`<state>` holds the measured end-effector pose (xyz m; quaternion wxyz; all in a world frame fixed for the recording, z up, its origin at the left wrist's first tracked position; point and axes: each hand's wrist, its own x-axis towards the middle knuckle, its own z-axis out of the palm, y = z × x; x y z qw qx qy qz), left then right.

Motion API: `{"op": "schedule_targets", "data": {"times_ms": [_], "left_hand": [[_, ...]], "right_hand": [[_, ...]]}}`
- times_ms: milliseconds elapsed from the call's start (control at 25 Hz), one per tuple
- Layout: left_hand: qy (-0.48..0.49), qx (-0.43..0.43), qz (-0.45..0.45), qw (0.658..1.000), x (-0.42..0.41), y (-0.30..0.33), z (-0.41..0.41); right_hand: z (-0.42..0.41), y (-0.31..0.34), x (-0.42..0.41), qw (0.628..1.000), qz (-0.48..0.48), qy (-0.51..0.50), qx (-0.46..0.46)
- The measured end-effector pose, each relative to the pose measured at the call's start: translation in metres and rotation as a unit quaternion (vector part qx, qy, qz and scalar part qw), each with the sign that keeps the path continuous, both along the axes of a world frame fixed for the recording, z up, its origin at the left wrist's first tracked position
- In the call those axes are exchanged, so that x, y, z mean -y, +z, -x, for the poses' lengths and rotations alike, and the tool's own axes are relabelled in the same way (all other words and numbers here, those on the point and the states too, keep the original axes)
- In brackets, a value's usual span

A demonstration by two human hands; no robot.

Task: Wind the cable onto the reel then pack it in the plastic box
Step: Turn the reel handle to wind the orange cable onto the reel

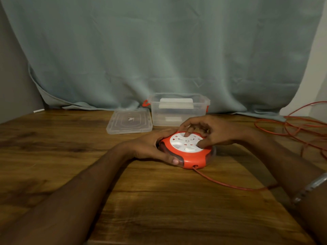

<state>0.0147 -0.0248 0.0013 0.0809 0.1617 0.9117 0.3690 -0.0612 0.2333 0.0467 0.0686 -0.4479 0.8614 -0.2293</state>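
Home rm: wood-grain table [53,156], grey-green curtain [159,50] backdrop.

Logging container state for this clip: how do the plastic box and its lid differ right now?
The plastic box stands upright and open at the table's far edge; the lid lies flat on the table to its left, apart from it. The box is tall with red latches at its ends; the lid is shallow and shows none. Both are clear plastic, and neither hand touches them.

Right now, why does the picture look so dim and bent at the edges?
Head view: dim, warm light, soft focus; the table edges curve from the wide-angle lens; forearms cast dark shadows on the wood; faint glare on the white face of the reel; the loose cable at right looks slightly blurred.
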Motion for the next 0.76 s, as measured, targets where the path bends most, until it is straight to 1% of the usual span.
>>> {"op": "schedule_targets", "data": {"times_ms": [240,480,640,760], "left_hand": [[0.002,-0.006,-0.005,1.0,-0.001,0.0,0.001],[-0.013,-0.004,-0.021,1.0,0.001,-0.001,0.0],[-0.018,-0.012,-0.032,0.999,0.002,-0.002,0.0],[-0.018,-0.013,-0.024,0.999,0.001,-0.003,0.0]], "right_hand": [[0.003,-0.002,0.0,0.999,0.031,-0.001,0.013],[-0.002,-0.001,0.002,0.999,0.04,0.006,-0.014],[-0.003,-0.003,0.005,0.999,0.021,0.006,-0.038],[-0.006,-0.006,0.007,0.999,0.003,-0.002,-0.052]]}}
